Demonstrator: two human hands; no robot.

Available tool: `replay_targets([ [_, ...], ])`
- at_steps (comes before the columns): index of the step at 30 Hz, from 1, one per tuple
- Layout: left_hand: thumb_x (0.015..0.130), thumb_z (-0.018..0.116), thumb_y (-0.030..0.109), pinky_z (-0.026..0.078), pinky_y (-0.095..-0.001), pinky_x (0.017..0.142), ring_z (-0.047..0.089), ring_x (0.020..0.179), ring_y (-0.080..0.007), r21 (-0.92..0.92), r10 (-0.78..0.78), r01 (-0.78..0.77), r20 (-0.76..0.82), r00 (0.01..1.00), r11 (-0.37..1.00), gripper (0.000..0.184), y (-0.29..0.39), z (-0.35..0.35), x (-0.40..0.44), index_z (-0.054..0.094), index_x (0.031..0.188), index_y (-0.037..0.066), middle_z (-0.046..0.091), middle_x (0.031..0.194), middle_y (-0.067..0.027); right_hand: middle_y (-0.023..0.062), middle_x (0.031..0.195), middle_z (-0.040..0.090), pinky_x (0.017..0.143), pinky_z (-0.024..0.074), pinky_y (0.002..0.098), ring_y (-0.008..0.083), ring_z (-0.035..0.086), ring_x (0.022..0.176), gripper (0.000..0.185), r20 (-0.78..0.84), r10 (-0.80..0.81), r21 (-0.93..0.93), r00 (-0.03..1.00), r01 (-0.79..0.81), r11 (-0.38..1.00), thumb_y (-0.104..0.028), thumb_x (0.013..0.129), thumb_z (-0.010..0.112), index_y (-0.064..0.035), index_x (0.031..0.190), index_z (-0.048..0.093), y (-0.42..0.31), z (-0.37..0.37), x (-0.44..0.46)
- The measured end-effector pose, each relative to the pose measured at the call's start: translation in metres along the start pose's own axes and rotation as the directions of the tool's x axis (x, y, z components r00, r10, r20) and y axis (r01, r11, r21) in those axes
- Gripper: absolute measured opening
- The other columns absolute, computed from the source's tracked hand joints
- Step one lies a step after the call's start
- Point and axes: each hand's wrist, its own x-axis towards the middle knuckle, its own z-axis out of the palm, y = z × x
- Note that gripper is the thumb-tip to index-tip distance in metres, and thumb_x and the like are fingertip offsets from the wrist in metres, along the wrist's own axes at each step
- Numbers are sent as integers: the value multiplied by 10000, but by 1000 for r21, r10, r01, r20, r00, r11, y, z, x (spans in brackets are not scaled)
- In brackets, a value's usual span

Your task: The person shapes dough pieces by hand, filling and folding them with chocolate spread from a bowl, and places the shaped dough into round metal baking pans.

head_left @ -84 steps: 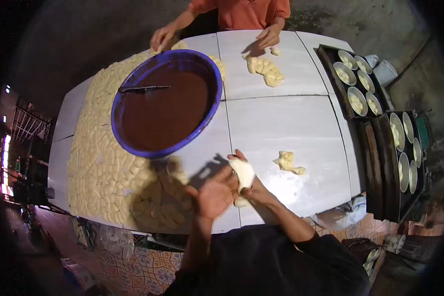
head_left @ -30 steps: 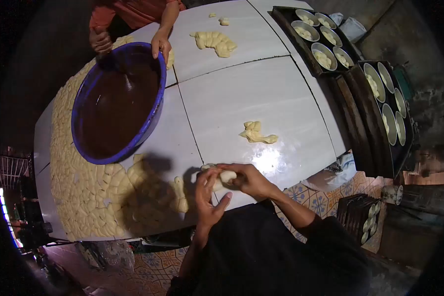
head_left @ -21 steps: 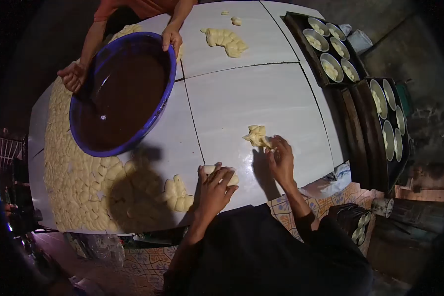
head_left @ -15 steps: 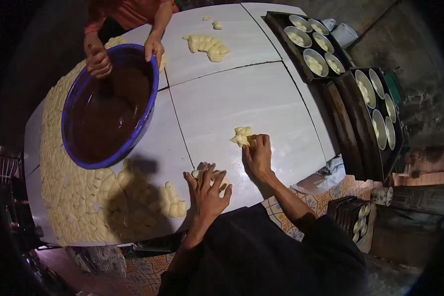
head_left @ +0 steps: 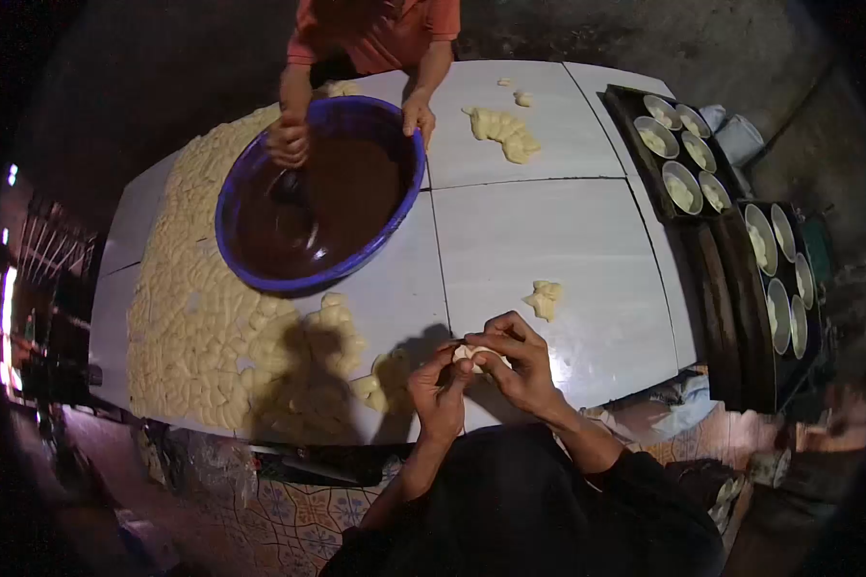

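Observation:
Both my hands meet over the near edge of the white tiled table (head_left: 548, 231). Between their fingertips is a small piece of pale dough (head_left: 473, 358). My left hand (head_left: 439, 392) pinches its left side, and my right hand (head_left: 522, 365) grips it from the right, fingers curled over the top. Just beyond my right hand lies a small lump of dough (head_left: 544, 299). Left of my left hand are shaped dough pieces (head_left: 387, 381), partly in shadow, beside a wide spread of many more (head_left: 192, 337).
A co-worker in an orange shirt (head_left: 380, 38) holds the rim of a blue basin (head_left: 416, 183) of brown mixture, one fist over it. Another dough strip (head_left: 502, 133) lies at the far side. Dark trays (head_left: 666, 197) with round tins stand along the right.
My right hand has come back from the dough lump, which is now smaller, and joined my left hand. My left hand has lifted off the table and closed on dough. The view has shifted.

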Motion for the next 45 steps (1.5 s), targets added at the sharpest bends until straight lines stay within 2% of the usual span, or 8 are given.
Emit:
replay_targets([
  [5,876,645,42,470,-294,844,589,945,-130,335,-163,239,-240,957,911,202,17,-17,0,633,1062,-38,637,1047,-80,152,1227,454,971,349,383,265,434,1146,400,-44,-120,49,992,122,991,-356,902,573,-52,1146,664,2,28,33],
  [9,874,633,278,465,-358,921,561,1067,-194,-781,-429,394,180,885,485,403,9,-42,7,569,1202,54,579,1185,-83,163,1392,380,1039,341,434,286,368,1292,563,287,-382,17,878,394,919,-357,820,693,-89,1293,546,29,50,37],
  [14,571,626,844,292,-500,1093,359,1329,-385,-527,-186,445,472,862,724,1377,56,-37,71,117,1469,-66,344,1445,-281,134,1529,185,994,385,355,255,298,1329,1220,529,41,547,848,-377,748,-322,699,842,-145,1526,-37,43,31,56],
  [20,969,252,642,462,-415,844,627,904,-233,974,-31,4,3,1000,227,835,59,-106,275,625,1127,-87,680,1003,-181,100,1507,228,851,422,286,197,385,1192,1111,281,10,622,960,-190,759,-371,727,799,-185,1540,66,66,46,66],
  [23,929,162,712,463,-331,730,557,681,-203,920,-688,345,-131,714,183,910,70,-110,292,640,1070,-50,633,808,-110,103,1487,295,864,452,281,187,391,1167,866,232,96,616,968,-223,756,-148,870,672,-154,1534,116,77,43,66],
  [29,1004,362,477,506,-364,735,650,760,-310,922,145,-99,47,988,375,567,51,-80,188,655,1067,-5,679,830,-173,123,1379,434,868,484,282,163,526,1074,753,180,156,633,971,-235,738,-194,936,608,-90,1521,144,82,48,70],
  [32,998,304,546,468,-335,907,635,994,-237,-153,-469,488,149,871,859,730,67,-41,125,552,1206,-108,647,1105,-181,96,1083,624,771,517,241,115,606,856,463,374,374,810,848,-495,313,-154,964,560,61,1354,436,67,55,69],
  [45,911,556,-39,526,-242,795,640,946,-161,496,-310,252,36,950,831,417,47,-20,20,468,1315,-95,562,1112,-118,134,1109,562,858,499,309,219,592,1010,276,92,-199,54,976,195,979,66,803,585,11,1069,638,32,24,23],
])
